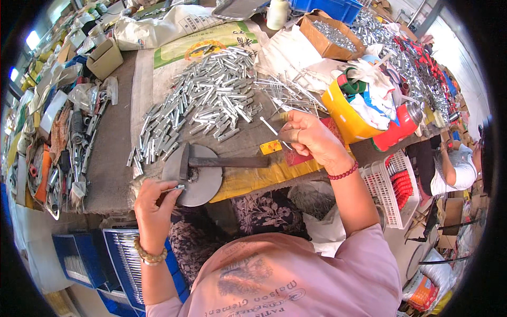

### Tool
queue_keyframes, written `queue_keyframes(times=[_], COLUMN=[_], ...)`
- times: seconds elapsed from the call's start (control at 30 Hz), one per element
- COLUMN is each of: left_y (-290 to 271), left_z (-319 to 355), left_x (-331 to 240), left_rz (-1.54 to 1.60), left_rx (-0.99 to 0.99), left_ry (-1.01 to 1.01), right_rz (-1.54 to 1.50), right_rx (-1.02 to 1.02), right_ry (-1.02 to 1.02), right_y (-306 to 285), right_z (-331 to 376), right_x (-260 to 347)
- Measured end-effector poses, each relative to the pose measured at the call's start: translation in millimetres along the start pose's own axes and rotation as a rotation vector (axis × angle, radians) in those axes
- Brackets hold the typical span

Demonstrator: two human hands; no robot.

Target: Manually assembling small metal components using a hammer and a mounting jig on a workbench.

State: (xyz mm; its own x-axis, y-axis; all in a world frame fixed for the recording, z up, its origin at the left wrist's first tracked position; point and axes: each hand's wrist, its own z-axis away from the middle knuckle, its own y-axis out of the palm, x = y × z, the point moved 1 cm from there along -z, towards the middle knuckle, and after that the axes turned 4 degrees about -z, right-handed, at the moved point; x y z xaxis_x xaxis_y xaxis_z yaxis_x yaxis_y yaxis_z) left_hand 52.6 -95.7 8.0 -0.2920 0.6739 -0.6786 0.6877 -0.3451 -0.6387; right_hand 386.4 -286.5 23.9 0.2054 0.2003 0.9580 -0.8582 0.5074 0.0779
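Note:
My left hand (154,207) pinches a small metal tube (180,187) between thumb and fingertips, at the near-left rim of a round grey metal disc (206,186). Across that disc lies a hammer (227,162), its head on the plate and its dark handle pointing right. My right hand (317,140) is closed in a pinch above the table, and a thin metal rod (269,126) runs out from its fingers. Beyond both hands spreads a heap of short silvery metal tubes (216,95). Several loose thin rods (288,92) lie to the right of it.
A small yellow piece (270,147) sits near my right hand. On the right stand a yellow container (343,113) stuffed with cloths and a red flask (396,127). Farther back is a cardboard box (322,47) of metal parts. Tools (76,127) crowd the left; blue crates (113,238) stand below.

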Motion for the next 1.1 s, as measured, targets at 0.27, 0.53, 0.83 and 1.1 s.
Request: queue_keyframes(times=[0.27,0.53,0.83,1.1], left_y=[-12,2,-7,-12], left_z=[-7,4,26,29], left_x=[37,-34,-8,-2], left_rz=[-0.422,-0.075,-0.126,-0.12], left_rx=[-0.25,0.109,-0.01,0.008], left_ry=[0.066,0.314,-0.095,-0.151], right_rz=[0.164,0.181,0.889,0.985], right_rx=[0.21,0.529,0.038,0.072], right_ry=[-0.066,-0.035,-0.885,-0.775], right_y=[54,111,115,120], right_z=[26,17,0,1], right_x=[11,1,-4,-22])
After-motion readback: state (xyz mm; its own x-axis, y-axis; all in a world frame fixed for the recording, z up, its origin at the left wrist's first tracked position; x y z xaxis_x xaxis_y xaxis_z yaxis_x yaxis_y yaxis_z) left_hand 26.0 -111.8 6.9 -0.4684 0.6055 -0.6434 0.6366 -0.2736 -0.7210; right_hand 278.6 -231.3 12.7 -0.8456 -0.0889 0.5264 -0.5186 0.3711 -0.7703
